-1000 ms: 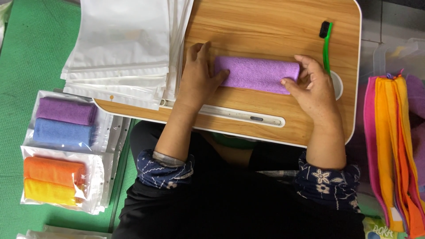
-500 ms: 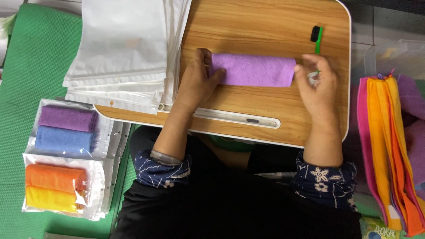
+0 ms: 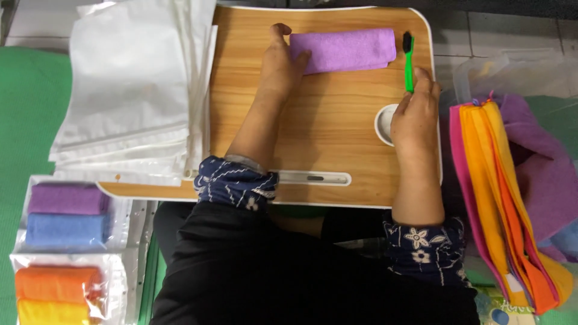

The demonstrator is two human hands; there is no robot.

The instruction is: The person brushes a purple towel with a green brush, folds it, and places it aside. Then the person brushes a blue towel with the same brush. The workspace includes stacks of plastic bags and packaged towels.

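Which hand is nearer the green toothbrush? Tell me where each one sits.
Right. The right hand touches the lower end of the green toothbrush. The left hand rests on the folded purple cloth's far end, apart from the brush.

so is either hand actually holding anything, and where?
Left hand presses the purple cloth's left end, no grip. Right hand fingertips touch the green toothbrush's handle end; a closed grip cannot be told.

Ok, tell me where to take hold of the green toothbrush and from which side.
Take the green toothbrush by its lower handle, coming from the right, where the right hand already touches it. It lies flat and lengthwise on the wooden tray, black head far, with the folded purple cloth crowding its left side.
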